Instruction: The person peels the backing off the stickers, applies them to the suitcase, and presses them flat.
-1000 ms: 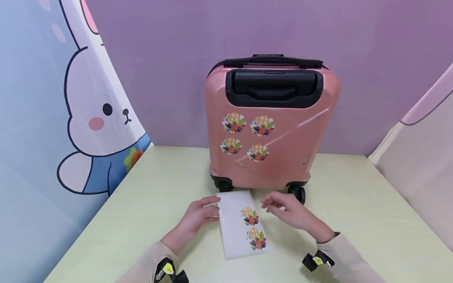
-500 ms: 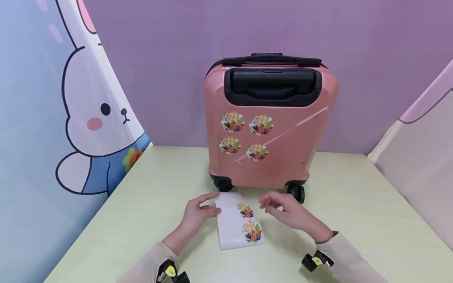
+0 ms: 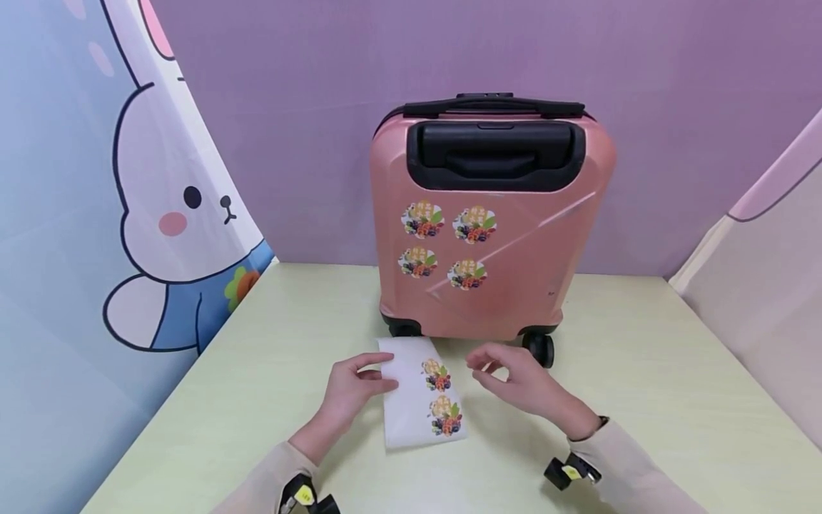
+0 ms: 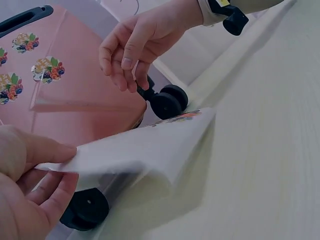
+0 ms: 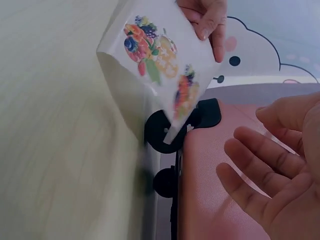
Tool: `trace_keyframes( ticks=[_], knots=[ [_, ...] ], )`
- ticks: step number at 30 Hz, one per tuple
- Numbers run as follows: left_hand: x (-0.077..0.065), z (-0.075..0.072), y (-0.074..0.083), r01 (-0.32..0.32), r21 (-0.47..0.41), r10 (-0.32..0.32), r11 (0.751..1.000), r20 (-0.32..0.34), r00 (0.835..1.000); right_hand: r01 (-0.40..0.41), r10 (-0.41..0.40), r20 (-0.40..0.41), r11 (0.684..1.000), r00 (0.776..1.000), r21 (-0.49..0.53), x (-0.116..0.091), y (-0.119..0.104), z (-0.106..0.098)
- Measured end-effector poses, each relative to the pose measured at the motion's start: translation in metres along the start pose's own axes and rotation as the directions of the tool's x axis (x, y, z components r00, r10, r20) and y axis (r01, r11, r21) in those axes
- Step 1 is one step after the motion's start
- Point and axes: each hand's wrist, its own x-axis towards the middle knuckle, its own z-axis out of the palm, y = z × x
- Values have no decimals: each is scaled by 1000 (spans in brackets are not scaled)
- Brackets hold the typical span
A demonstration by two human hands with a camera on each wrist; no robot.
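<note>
My left hand (image 3: 349, 389) pinches the left edge of a white sticker sheet (image 3: 404, 414) between thumb and fingers. Two round fruit stickers (image 3: 444, 415) show along the sheet's right side. In the left wrist view the sheet (image 4: 135, 147) is raised at a slant over the table, its far edge bent. My right hand (image 3: 516, 378) hovers right of the sheet, fingers loosely bent with nothing between them. Behind both hands stands a pink suitcase (image 3: 514, 300) bearing several fruit stickers (image 3: 474, 225) on its left half.
The suitcase rests on black wheels (image 3: 538, 348) on a pale table (image 3: 308, 307). Its black handle recess (image 3: 497, 157) faces me. A purple backdrop (image 3: 289, 143) hangs behind, and a rabbit-print cloth (image 3: 186, 235) lines the left side.
My left hand has moved slightly left, carrying the sticker sheet left and up toward the suitcase. The right hand has barely shifted.
</note>
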Motion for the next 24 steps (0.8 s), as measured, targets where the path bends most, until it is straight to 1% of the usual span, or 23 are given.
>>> trace_keyframes(
  ticks=[5,9,11,15,17,22,24],
  knots=[
    [-4,-3,7,-47,2,47,999,11,999,91,-96,-68,993,993,-70,5,-4,7],
    [-7,-3,14,-70,25,69,997,24,997,138,-147,-87,985,985,-107,7,-8,13],
    [-8,-2,17,-85,34,84,996,33,996,128,-139,-84,984,987,-123,9,-10,13],
    [-7,-1,22,-110,45,107,993,58,993,85,-96,-71,985,993,-148,11,-17,14],
    [-6,1,25,-124,51,121,991,71,990,78,-92,-79,983,993,-166,12,-18,16],
    [-4,4,33,-200,68,194,978,82,978,63,-88,-108,976,990,-210,14,-20,19],
    [-3,6,36,-228,78,221,971,84,972,41,-66,-109,976,992,-214,15,-21,19]
  ],
)
